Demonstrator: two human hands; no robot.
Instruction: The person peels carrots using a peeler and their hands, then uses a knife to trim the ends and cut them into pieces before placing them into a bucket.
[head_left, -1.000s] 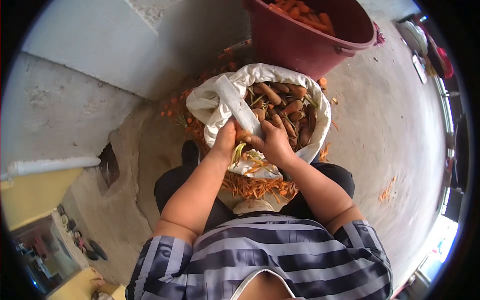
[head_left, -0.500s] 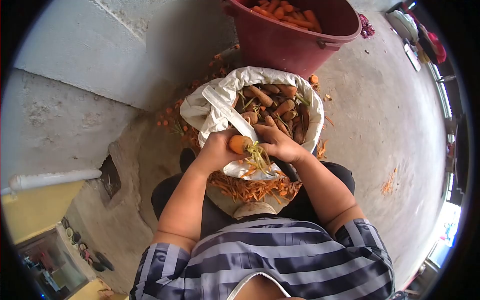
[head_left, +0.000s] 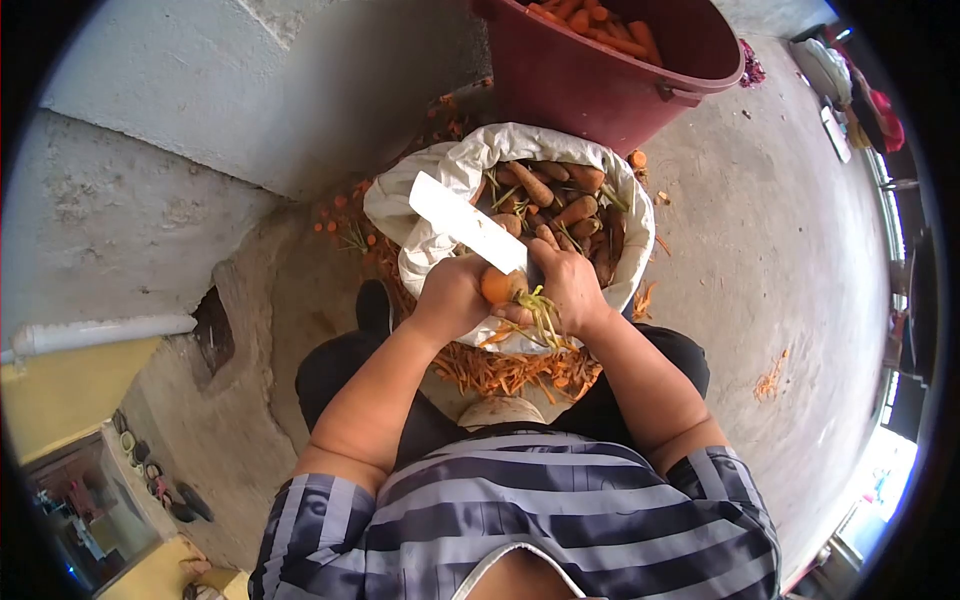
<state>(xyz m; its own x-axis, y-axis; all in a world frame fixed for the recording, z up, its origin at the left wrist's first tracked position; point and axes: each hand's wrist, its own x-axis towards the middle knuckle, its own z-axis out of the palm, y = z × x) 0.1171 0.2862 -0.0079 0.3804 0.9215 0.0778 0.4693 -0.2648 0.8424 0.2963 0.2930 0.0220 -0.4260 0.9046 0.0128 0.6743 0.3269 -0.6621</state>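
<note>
L hand (head_left: 452,297) fingers closed round a carrot (head_left: 495,286), held just above near part of sack, leafy stalks trailing twd R hand (head_left: 572,290). R fingers wrapped on a wide-bladed knife (head_left: 465,222), handle mostly hidden; blade slants fwd & L over the sack. Hands v. close together. Open white sack (head_left: 641,265) has darker, dirt-marked carrots (head_left: 530,185) inside. Orange peelings (head_left: 500,372) heaped at its near side, btwn the legs. Red tub (head_left: 590,95) just beyond, w/ bright orange carrots (head_left: 630,42) in it
</note>
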